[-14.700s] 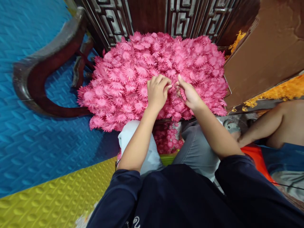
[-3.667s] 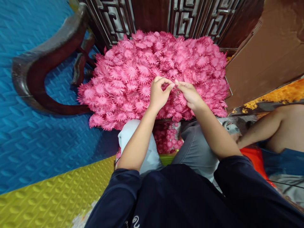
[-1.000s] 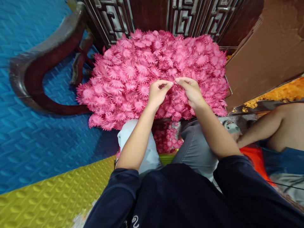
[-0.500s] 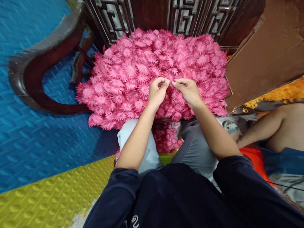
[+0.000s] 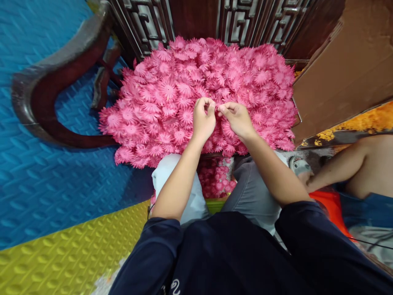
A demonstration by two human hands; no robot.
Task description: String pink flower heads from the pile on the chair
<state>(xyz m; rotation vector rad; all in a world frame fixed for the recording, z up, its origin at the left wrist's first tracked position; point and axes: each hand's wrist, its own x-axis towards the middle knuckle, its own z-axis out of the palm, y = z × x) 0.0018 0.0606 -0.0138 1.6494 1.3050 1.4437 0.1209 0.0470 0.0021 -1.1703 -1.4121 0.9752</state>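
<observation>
A broad heap of pink artificial flowers (image 5: 167, 88) with thin pointed petals lies in front of me. Over its middle, my left hand (image 5: 205, 116) is closed, thumb and forefinger pinched together. My right hand (image 5: 238, 118) is closed the same way, its fingertips almost meeting those of the left. Between the two pinches is a small pink flower piece (image 5: 217, 108), mostly covered by the fingers. More pink flowers (image 5: 219, 180) lie lower down, between my knees.
A dark curved wooden armrest (image 5: 33, 102) stands at the left, and carved wooden panels (image 5: 196, 18) rise behind the heap. Brown cardboard (image 5: 346, 78) leans at the right, near orange flowers (image 5: 371, 121). Another person's arm (image 5: 337, 168) reaches in at the right.
Both hands have shifted slightly, the right one moving left toward the other. The flower petals that showed above the fingertips are now mostly hidden.
</observation>
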